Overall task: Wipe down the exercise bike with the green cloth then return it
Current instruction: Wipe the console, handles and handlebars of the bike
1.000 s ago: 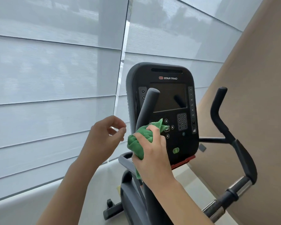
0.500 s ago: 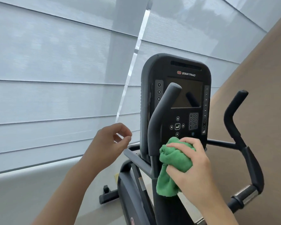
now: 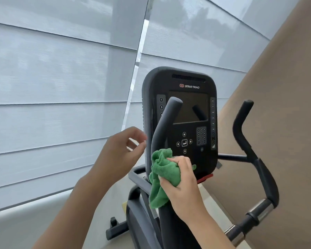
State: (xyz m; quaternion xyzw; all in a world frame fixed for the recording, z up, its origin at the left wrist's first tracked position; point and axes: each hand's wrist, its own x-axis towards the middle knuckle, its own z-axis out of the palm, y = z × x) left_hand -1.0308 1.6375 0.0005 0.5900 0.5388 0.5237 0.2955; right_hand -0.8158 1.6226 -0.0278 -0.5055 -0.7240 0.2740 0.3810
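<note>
The left hand (image 3: 121,150) hovers loosely curled, holding nothing, just left of the upright left handlebar (image 3: 162,130). The right hand (image 3: 182,184) clutches the bunched green cloth (image 3: 161,177) against that bar, below the console (image 3: 183,112); its long axis rises up and away.

Green cloth (image 3: 162,175); black console (image 3: 180,121); grey blinds (image 3: 61,87); tan wall (image 3: 285,105).
</note>
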